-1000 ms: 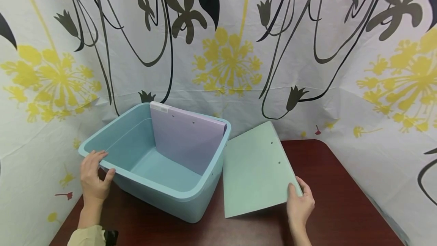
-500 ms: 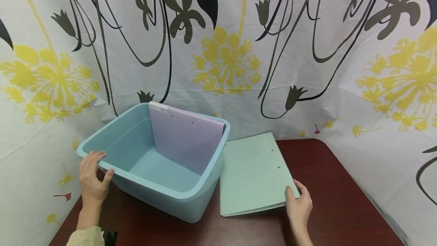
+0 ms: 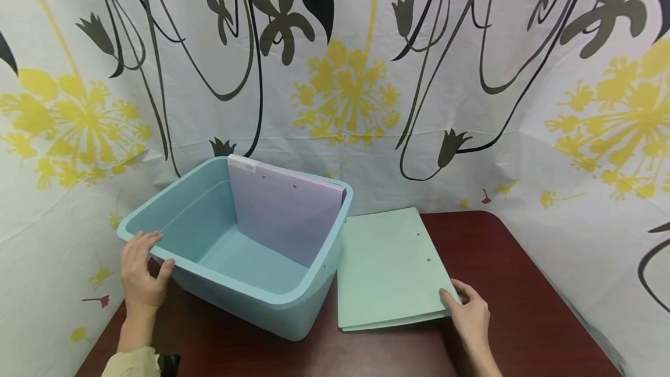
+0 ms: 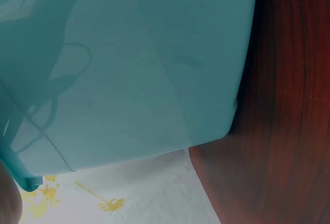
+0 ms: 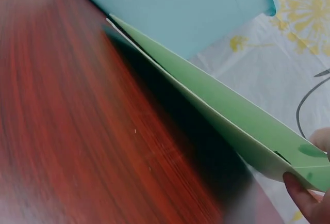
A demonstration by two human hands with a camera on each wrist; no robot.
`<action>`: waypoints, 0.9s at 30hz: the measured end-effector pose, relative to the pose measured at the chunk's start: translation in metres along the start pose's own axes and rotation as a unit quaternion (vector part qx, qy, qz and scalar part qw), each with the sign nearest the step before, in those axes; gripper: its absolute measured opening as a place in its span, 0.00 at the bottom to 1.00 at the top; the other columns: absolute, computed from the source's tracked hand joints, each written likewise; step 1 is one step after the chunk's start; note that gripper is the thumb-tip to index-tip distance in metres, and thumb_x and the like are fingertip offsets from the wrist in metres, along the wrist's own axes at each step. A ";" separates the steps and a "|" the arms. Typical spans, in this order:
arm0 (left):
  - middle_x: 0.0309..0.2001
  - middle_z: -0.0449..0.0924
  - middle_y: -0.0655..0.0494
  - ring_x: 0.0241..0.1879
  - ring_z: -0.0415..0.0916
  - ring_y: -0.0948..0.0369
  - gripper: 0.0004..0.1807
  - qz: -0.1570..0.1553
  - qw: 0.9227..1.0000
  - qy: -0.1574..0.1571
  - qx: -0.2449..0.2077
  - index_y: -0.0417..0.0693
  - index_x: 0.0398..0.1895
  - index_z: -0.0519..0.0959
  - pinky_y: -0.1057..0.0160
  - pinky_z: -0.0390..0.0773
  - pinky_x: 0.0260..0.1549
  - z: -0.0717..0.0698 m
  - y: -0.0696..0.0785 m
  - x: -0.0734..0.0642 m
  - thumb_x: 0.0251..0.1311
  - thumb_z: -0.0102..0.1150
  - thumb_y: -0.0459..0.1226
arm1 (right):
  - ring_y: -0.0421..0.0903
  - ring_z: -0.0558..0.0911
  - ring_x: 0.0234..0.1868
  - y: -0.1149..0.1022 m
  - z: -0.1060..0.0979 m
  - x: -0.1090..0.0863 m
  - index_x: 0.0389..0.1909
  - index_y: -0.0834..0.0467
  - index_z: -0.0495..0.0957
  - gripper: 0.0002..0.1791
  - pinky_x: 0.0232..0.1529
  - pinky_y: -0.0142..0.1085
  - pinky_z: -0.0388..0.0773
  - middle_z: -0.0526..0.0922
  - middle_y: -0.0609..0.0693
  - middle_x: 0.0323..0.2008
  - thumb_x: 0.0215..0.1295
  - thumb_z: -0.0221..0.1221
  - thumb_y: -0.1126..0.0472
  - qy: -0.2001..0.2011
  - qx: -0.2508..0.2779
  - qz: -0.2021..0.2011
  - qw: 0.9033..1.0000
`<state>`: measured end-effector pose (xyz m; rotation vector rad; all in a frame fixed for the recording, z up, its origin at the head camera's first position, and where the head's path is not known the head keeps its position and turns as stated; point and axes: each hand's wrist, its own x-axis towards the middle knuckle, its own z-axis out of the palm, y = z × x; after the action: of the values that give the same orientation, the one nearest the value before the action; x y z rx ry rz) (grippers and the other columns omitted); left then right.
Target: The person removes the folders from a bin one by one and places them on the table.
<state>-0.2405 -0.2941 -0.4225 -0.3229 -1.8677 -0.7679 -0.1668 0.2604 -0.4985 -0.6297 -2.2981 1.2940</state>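
A light blue plastic tub [image 3: 251, 295] stands on the left of the table. My left hand [image 3: 141, 272] holds its near left rim, fingers over the edge and thumb on the outer side. Inside, a lilac file folder [image 3: 288, 214] leans upright against the far wall. To the right of the tub lies a pale green file folder [image 3: 389, 269] with two rivets. My right hand [image 3: 471, 313] pinches its near right corner, thumb on top. In the right wrist view this green folder [image 5: 201, 90] gapes slightly between its covers, and its held side is raised over the table.
The dark reddish wooden table [image 3: 534, 307] runs to a rounded far right corner. Behind it hangs a white cloth [image 3: 356, 10] printed with grey plants and yellow flowers, which also covers both sides.
The green folder's far end has come down toward the table and its covers lie flatter. My right hand has shifted slightly right and down. My left hand and the tub have stayed put.
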 end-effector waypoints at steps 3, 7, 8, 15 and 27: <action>0.45 0.75 0.35 0.55 0.63 0.40 0.41 -0.002 1.000 -0.002 0.002 0.32 0.43 0.76 0.52 0.53 0.62 0.000 0.000 0.000 0.48 0.50 0.64 | 0.32 0.71 0.23 0.002 -0.003 0.002 0.46 0.62 0.77 0.21 0.25 0.28 0.66 0.80 0.52 0.28 0.52 0.63 0.56 -0.015 -0.018 -0.008 1.000; 0.45 0.75 0.35 0.55 0.63 0.40 0.41 -0.002 1.000 -0.001 0.002 0.32 0.43 0.76 0.52 0.53 0.62 0.000 0.000 0.000 0.48 0.50 0.64 | 0.33 0.73 0.23 0.004 -0.008 0.004 0.47 0.63 0.77 0.22 0.27 0.29 0.67 0.81 0.52 0.27 0.52 0.64 0.57 -0.050 -0.036 -0.017 0.998; 0.45 0.75 0.35 0.55 0.63 0.40 0.41 -0.002 1.000 0.000 0.001 0.32 0.43 0.76 0.52 0.53 0.62 0.000 0.000 0.000 0.48 0.50 0.64 | 0.34 0.73 0.23 0.005 -0.009 0.005 0.47 0.63 0.76 0.22 0.27 0.29 0.67 0.81 0.52 0.27 0.52 0.64 0.57 -0.060 -0.039 -0.019 0.997; 0.45 0.75 0.35 0.55 0.64 0.40 0.42 0.002 1.000 0.002 0.004 0.32 0.43 0.76 0.53 0.53 0.62 0.000 0.000 0.000 0.48 0.49 0.65 | 0.37 0.77 0.27 0.007 -0.016 0.008 0.50 0.65 0.74 0.25 0.29 0.30 0.70 0.82 0.55 0.31 0.53 0.63 0.55 -0.106 -0.062 -0.033 0.992; 0.44 0.75 0.35 0.54 0.64 0.39 0.42 0.010 1.000 0.005 0.005 0.31 0.42 0.76 0.54 0.53 0.62 0.000 0.000 0.000 0.48 0.48 0.65 | 0.38 0.77 0.28 0.010 -0.019 0.009 0.50 0.65 0.73 0.25 0.29 0.31 0.70 0.81 0.55 0.32 0.54 0.62 0.55 -0.128 -0.089 -0.041 0.987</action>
<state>-0.2409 -0.2942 -0.4222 -0.3305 -1.8547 -0.7457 -0.1618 0.2829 -0.4967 -0.4400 -2.6411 1.2000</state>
